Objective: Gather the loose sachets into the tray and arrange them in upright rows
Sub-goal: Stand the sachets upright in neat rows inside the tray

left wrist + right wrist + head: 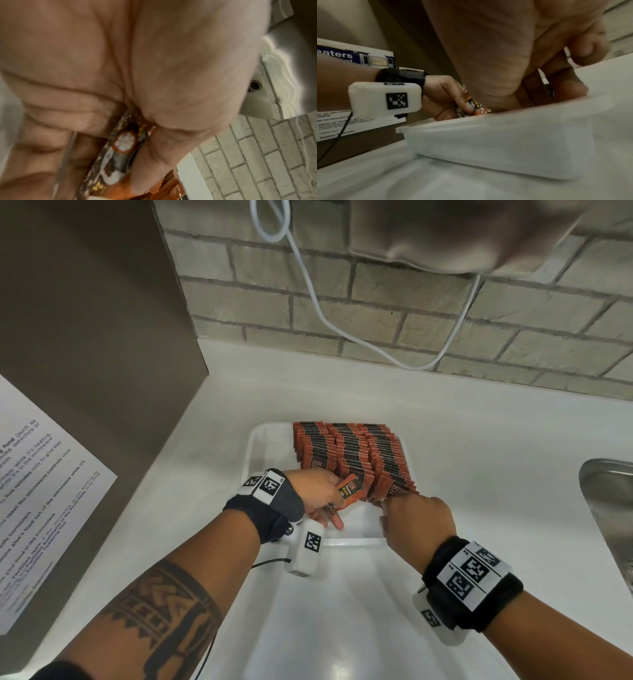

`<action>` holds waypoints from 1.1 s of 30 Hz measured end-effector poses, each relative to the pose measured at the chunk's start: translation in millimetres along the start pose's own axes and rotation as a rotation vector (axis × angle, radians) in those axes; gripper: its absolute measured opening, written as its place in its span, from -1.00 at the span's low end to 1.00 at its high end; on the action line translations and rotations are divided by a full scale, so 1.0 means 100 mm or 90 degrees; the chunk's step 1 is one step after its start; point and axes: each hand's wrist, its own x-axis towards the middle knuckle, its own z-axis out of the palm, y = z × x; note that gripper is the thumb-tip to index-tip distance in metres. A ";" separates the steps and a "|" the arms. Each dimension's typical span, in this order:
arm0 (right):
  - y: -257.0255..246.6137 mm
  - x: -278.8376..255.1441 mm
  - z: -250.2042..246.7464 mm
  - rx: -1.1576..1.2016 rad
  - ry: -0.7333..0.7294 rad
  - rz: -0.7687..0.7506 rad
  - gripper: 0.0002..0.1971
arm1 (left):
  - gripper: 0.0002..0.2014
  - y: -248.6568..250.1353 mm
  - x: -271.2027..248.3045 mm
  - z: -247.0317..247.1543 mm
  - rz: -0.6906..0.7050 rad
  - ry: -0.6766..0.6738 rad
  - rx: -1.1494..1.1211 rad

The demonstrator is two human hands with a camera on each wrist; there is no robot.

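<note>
A white tray (253, 446) (505, 142) stands on the white counter. Orange-and-black sachets (349, 450) fill its far right part in three upright, leaning rows. My left hand (322, 491) (443, 97) reaches into the tray from the left and pinches a small bunch of sachets (350, 491) (123, 148) (475, 104) between thumb and fingers, just in front of the middle row. My right hand (418, 518) (488, 54) reaches down into the tray. Its fingers press against the front of the right-hand row. The fingertips are hidden behind the hand.
A steel sink (609, 508) edges the counter at the right. A white cable (318, 313) loops down the brick wall behind the tray. A brown panel with a printed notice (41, 474) closes the left side. Bare tray floor lies left of the rows.
</note>
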 end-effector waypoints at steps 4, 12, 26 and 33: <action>0.00 -0.03 0.05 0.027 0.021 -0.003 -0.76 | -0.68 0.00 -0.01 0.01 -0.001 -0.002 -0.002; -0.05 -0.06 0.08 0.090 -0.040 0.014 -0.67 | -0.69 -0.02 -0.01 0.06 0.022 0.018 -0.001; -0.14 -0.12 -0.04 0.133 -0.068 0.019 -0.76 | -0.66 -0.08 0.01 0.06 0.018 0.033 -0.023; -0.19 -0.14 -0.09 0.103 -0.066 0.010 -0.77 | -0.67 -0.10 0.02 0.06 0.022 0.029 -0.010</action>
